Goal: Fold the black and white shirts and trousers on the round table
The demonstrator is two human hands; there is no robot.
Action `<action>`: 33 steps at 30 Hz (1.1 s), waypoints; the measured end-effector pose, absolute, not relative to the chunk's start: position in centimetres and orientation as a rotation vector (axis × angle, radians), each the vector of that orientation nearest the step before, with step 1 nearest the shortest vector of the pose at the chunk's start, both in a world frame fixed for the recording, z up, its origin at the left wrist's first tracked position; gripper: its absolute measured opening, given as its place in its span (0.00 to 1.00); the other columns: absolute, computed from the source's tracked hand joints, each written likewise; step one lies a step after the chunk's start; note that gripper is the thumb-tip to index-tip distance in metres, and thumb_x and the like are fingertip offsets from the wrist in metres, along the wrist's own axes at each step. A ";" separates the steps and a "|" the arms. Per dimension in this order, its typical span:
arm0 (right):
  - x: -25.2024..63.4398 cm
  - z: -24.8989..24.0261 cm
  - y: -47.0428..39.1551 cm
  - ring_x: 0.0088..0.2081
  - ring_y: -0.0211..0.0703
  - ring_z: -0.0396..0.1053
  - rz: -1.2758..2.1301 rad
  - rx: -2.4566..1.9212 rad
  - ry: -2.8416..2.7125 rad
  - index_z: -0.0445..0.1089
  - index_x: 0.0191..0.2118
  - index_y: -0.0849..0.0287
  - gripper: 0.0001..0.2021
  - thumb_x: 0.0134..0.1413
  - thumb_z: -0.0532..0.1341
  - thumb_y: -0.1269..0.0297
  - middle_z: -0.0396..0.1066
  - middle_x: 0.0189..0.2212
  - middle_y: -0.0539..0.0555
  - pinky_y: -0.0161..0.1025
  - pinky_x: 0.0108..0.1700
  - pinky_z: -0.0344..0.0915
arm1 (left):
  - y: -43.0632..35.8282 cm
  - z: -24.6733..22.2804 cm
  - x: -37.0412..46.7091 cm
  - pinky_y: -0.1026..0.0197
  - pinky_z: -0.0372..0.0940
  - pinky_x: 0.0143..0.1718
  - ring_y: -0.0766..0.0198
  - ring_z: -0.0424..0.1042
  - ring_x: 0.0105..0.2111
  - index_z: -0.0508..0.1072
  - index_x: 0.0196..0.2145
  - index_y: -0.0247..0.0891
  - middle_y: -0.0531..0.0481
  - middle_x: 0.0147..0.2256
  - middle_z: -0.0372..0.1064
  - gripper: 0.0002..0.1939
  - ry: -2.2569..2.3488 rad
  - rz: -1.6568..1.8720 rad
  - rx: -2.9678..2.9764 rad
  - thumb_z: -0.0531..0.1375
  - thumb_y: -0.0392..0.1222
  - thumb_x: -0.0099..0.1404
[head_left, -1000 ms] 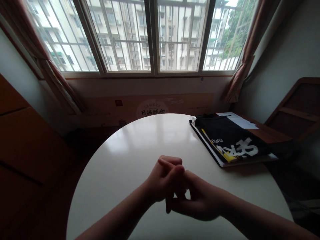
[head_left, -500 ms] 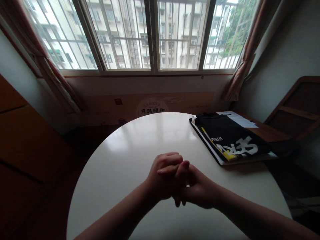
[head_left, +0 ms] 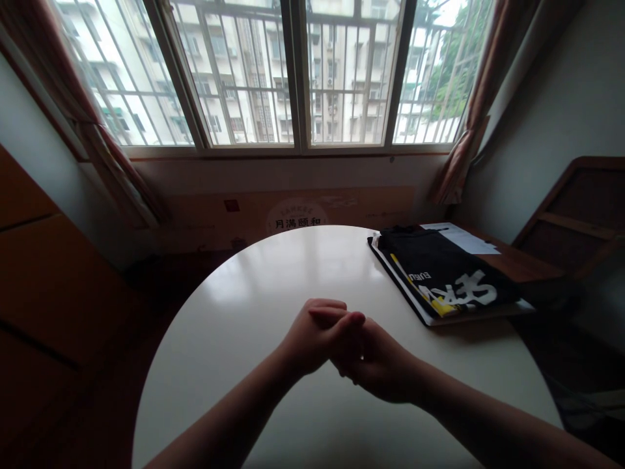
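Observation:
My left hand (head_left: 311, 337) and my right hand (head_left: 388, 365) are clasped together over the near half of a round white table (head_left: 293, 273). Their fingers are closed around each other, and several fingertips are hidden in the clasp. No object shows between the palms, though the inside cannot be seen. The left thumb points right across the top of the clasp. Both forearms come in from the lower corners. Closest to the right hand lies a folded black cloth (head_left: 454, 260) with white lettering and a yellow stripe.
Flat white and black-edged items (head_left: 430, 320) lie under the cloth. Behind it, white paper (head_left: 461, 238) rests on a brown wooden surface (head_left: 527, 264). A wooden chair (head_left: 571, 215) stands at the right. Beyond the table are a barred window (head_left: 300, 85) and tied curtains (head_left: 456, 159).
The clasped hands have shifted their grip slightly; the fingers poking out below are now more tucked in. The camera view has tilted up a little.

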State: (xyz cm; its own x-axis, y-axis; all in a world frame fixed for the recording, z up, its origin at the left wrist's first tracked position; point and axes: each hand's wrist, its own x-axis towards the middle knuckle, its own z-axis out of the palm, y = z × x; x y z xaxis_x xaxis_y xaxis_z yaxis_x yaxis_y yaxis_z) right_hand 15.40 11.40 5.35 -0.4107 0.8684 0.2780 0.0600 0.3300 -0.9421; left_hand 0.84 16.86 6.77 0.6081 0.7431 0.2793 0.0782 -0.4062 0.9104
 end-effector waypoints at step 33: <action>16.0 5.5 10.6 0.27 0.32 0.67 1.328 -0.545 -1.913 0.50 0.73 0.53 0.43 0.53 0.61 0.79 0.73 0.33 0.51 0.27 0.26 0.63 | 15.1 7.6 0.7 0.67 0.48 0.19 0.71 0.55 0.18 0.57 0.18 0.39 0.57 0.17 0.54 0.29 0.551 0.816 1.911 0.63 0.61 0.64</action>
